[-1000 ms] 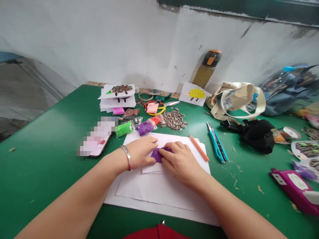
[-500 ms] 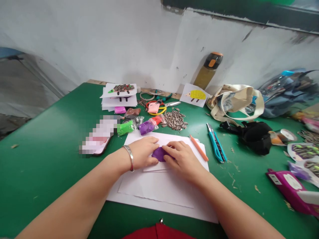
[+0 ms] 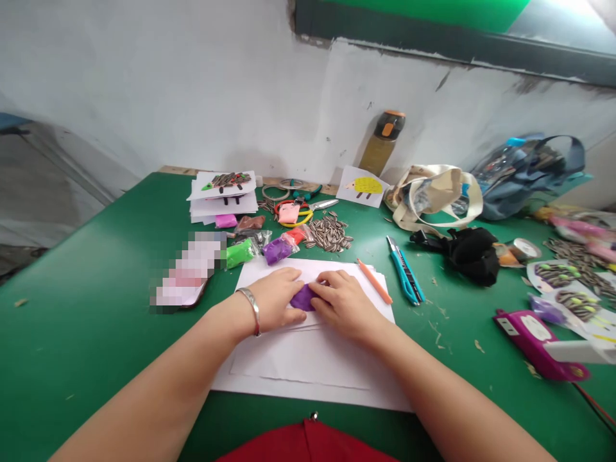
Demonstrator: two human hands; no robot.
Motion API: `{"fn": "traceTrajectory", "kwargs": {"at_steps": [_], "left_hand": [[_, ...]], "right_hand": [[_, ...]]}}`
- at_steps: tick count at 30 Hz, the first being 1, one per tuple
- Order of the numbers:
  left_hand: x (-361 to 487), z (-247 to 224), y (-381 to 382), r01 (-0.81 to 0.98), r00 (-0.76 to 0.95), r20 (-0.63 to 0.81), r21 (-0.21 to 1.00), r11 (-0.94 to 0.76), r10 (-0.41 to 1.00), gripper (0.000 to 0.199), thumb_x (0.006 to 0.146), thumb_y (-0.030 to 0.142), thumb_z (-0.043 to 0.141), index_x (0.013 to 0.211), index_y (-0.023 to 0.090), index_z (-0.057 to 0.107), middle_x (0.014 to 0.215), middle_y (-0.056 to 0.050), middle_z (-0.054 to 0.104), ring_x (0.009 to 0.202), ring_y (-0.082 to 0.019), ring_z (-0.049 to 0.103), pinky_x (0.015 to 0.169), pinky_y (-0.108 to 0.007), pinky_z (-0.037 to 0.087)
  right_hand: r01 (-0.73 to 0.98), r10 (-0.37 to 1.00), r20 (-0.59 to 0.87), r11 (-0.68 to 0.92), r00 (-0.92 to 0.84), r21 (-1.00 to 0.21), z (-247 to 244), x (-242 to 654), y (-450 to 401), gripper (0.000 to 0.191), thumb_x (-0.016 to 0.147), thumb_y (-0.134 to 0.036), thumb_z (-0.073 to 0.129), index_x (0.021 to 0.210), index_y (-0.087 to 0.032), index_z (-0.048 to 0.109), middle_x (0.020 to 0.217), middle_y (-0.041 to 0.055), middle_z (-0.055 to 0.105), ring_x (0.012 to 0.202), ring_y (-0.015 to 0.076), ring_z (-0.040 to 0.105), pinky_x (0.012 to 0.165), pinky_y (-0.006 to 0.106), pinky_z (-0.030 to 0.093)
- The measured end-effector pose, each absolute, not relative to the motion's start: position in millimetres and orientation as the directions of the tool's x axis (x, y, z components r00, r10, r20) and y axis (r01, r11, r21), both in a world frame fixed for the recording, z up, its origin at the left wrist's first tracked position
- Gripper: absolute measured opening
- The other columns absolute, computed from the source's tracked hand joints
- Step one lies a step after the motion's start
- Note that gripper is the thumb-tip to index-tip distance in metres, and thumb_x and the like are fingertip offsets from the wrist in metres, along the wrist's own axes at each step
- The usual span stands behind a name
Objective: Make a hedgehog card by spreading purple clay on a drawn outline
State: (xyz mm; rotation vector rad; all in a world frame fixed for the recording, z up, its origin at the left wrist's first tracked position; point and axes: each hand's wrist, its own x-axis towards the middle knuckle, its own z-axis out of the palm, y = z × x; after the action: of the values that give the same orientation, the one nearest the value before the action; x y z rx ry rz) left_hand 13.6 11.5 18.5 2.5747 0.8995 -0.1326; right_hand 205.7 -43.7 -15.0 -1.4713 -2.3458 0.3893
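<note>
A flat purple clay piece (image 3: 302, 298) lies on white paper (image 3: 308, 359), between my two hands. My left hand (image 3: 276, 298), with a silver bracelet at the wrist, touches the clay's left edge, thumb and fingers apart. From the right, my right hand (image 3: 341, 301) rests its bent fingers on the clay's other edge. An orange pen (image 3: 374, 281) lies on the paper beyond my right hand. Bags of purple clay (image 3: 279, 250) and green clay (image 3: 239, 254) sit just past the paper's far edge.
Sunflower seeds (image 3: 330, 232), scissors (image 3: 323, 205) and a hedgehog card (image 3: 362, 187) are farther back. A blue cutter (image 3: 405, 271) and black pouch (image 3: 474, 256) lie right. At left is a blurred-out phone (image 3: 190, 273); a bottle (image 3: 382, 142) leans on the wall.
The view has shifted slightly, so most objects on the table appear farther left. Both hands keep nearly the same place on the purple clay.
</note>
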Motion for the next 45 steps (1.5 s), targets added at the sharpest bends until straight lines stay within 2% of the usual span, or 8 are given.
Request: {"fn": "traceTrajectory", "kwargs": {"at_steps": [5, 10, 17, 22, 28, 35, 38, 45], "left_hand": [[15, 21, 11, 0.626, 0.78, -0.233, 0.328, -0.708, 0.581, 0.027, 0.08, 0.037, 0.062, 0.096, 0.016, 0.062, 0.101, -0.008, 0.056, 0.097, -0.026, 0.054, 0.087, -0.036, 0.044], [16, 18, 9, 0.612, 0.789, -0.198, 0.335, -0.717, 0.581, 0.029, 0.08, 0.037, 0.064, 0.101, 0.017, 0.06, 0.102, -0.008, 0.054, 0.097, -0.025, 0.052, 0.086, -0.035, 0.043], [18, 16, 7, 0.619, 0.783, -0.201, 0.338, -0.709, 0.589, 0.028, 0.079, 0.037, 0.064, 0.098, 0.017, 0.061, 0.102, -0.008, 0.053, 0.097, -0.026, 0.051, 0.087, -0.037, 0.042], [19, 15, 6, 0.62, 0.782, -0.177, 0.327, -0.714, 0.598, 0.034, 0.078, 0.036, 0.066, 0.106, 0.017, 0.06, 0.103, -0.01, 0.053, 0.098, -0.027, 0.051, 0.089, -0.039, 0.043], [18, 12, 5, 0.621, 0.781, -0.185, 0.336, -0.708, 0.597, 0.045, 0.079, 0.037, 0.065, 0.12, 0.019, 0.056, 0.112, -0.01, 0.052, 0.106, -0.028, 0.049, 0.096, -0.04, 0.04], [19, 14, 5, 0.625, 0.777, -0.194, 0.348, -0.699, 0.599, 0.041, 0.079, 0.036, 0.064, 0.116, 0.018, 0.059, 0.108, -0.01, 0.052, 0.103, -0.028, 0.049, 0.093, -0.041, 0.042], [18, 13, 4, 0.627, 0.776, -0.188, 0.334, -0.704, 0.602, 0.051, 0.079, 0.038, 0.065, 0.125, 0.02, 0.054, 0.116, -0.012, 0.052, 0.109, -0.029, 0.048, 0.097, -0.042, 0.04], [18, 9, 2, 0.637, 0.77, -0.221, 0.327, -0.698, 0.599, 0.061, 0.08, 0.043, 0.065, 0.133, 0.018, 0.051, 0.128, -0.016, 0.045, 0.12, -0.033, 0.042, 0.105, -0.045, 0.034]], "right_hand": [[0.779, 0.912, 0.107, 0.396, -0.397, -0.487, -10, 222, -39, 0.028, 0.09, -0.016, 0.047, 0.109, -0.018, 0.068, 0.109, 0.0087, 0.066, 0.1, 0.0205, 0.056, 0.088, 0.036, 0.043], [0.81, 0.935, 0.134, 0.351, -0.327, -0.471, -18, 233, -46, 0.044, 0.081, -0.003, 0.043, 0.116, -0.016, 0.065, 0.111, 0.0102, 0.065, 0.101, 0.0214, 0.056, 0.089, 0.038, 0.044], [0.869, 0.951, 0.135, 0.308, -0.277, -0.387, -22, 219, -55, 0.047, 0.077, -0.001, 0.044, 0.112, -0.019, 0.069, 0.105, 0.0099, 0.063, 0.097, 0.0227, 0.051, 0.088, 0.037, 0.042], [0.858, 0.955, 0.137, 0.297, -0.263, -0.419, -23, 222, -51, 0.059, 0.076, 0.0, 0.043, 0.129, -0.022, 0.059, 0.108, 0.0093, 0.061, 0.097, 0.0219, 0.05, 0.087, 0.036, 0.041], [0.88, 0.949, 0.131, 0.316, -0.288, -0.354, -20, 218, -49, 0.046, 0.08, -0.004, 0.045, 0.113, -0.026, 0.069, 0.1, 0.0075, 0.061, 0.091, 0.0214, 0.049, 0.084, 0.035, 0.039], [0.84, 0.941, 0.175, 0.337, -0.289, -0.425, -24, 225, -49, 0.046, 0.08, -0.005, 0.045, 0.117, -0.023, 0.066, 0.104, 0.0084, 0.063, 0.096, 0.0221, 0.052, 0.087, 0.038, 0.043], [0.803, 0.939, 0.214, 0.342, -0.269, -0.488, -27, 235, -50, 0.053, 0.078, -0.003, 0.042, 0.125, -0.02, 0.061, 0.11, 0.0097, 0.063, 0.101, 0.0218, 0.056, 0.09, 0.042, 0.045], [0.823, 0.927, 0.207, 0.373, -0.312, -0.428, -26, 237, -57, 0.044, 0.08, -0.003, 0.043, 0.111, -0.02, 0.069, 0.105, 0.009, 0.065, 0.098, 0.0221, 0.055, 0.09, 0.043, 0.047]]}}
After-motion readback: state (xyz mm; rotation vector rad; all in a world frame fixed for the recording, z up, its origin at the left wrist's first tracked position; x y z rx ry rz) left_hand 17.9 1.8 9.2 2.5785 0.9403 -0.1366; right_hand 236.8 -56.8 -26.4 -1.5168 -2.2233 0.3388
